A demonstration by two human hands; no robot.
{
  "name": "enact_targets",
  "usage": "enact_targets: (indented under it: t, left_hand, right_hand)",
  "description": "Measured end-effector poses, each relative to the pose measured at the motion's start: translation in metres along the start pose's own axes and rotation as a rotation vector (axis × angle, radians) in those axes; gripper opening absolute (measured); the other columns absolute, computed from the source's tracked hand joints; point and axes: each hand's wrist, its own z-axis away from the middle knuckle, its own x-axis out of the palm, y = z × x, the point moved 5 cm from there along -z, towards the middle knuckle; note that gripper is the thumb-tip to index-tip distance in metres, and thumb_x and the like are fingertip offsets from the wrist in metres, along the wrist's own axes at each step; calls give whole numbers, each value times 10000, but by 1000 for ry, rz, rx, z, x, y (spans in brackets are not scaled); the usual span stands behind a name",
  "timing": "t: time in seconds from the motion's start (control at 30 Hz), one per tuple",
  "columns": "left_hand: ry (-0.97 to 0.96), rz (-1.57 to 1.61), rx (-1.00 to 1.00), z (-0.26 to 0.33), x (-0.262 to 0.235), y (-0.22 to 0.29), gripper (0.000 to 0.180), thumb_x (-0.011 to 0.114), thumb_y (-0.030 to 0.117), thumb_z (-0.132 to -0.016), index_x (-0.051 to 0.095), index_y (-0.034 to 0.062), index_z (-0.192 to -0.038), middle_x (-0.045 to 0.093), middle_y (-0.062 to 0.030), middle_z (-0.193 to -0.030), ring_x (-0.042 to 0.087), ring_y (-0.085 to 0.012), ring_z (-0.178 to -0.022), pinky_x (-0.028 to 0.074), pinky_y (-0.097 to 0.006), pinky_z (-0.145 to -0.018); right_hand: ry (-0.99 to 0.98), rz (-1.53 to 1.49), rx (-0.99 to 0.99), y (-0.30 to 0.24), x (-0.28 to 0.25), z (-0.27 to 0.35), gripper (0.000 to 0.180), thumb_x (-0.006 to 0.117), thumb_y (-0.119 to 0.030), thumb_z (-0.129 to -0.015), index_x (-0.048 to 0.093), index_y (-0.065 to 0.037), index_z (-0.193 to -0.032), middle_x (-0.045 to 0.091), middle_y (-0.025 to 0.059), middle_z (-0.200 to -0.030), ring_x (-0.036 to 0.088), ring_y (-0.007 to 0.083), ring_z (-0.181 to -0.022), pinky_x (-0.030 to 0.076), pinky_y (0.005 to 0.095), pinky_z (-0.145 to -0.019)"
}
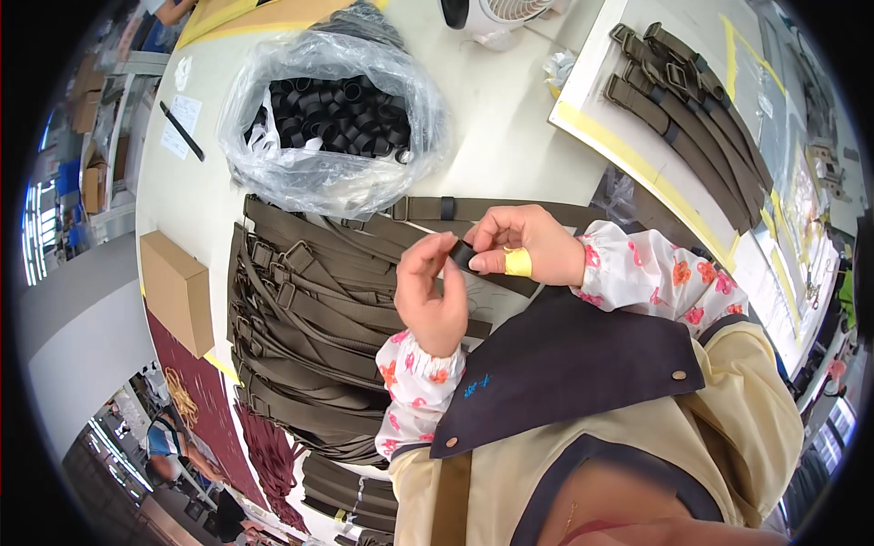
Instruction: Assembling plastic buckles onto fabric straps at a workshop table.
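Observation:
A small black loop (pixel 463 254) is pinched between the fingertips of both my hands, above the olive straps. My left hand (pixel 431 296) grips its left side with thumb and fingers. On its right side, the thumb and forefinger of my right hand (pixel 533 241) close on it; yellow tape wraps the thumb. Under and left of my hands lies a thick pile of olive webbing straps (pixel 319 318) with metal buckles. Just beyond them stands a clear plastic bag (pixel 241 150) with many similar black loops (pixel 337 114) inside.
More buckled straps (pixel 701 118) lie on a yellow-taped board (pixel 583 123) at right. A cardboard box (pixel 176 291) stands on the left edge, near dark red straps (pixel 270 460). A white fan (pixel 496 18) is at the back. Another person (pixel 173 450) is at lower left.

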Motion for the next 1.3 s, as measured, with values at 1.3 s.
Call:
enact_targets:
  t: [1.3]
  left_hand:
    - [-1116,-975,459,37,87,-106,266,650,124,-663,576,118,-918,514,-9,-880,476,-189,-851,330,-345,-818]
  right_hand:
    - [331,266,147,73,-129,8,141,598,-57,-801,514,13,-888,546,4,-781,527,66,-731,443,212,-669]
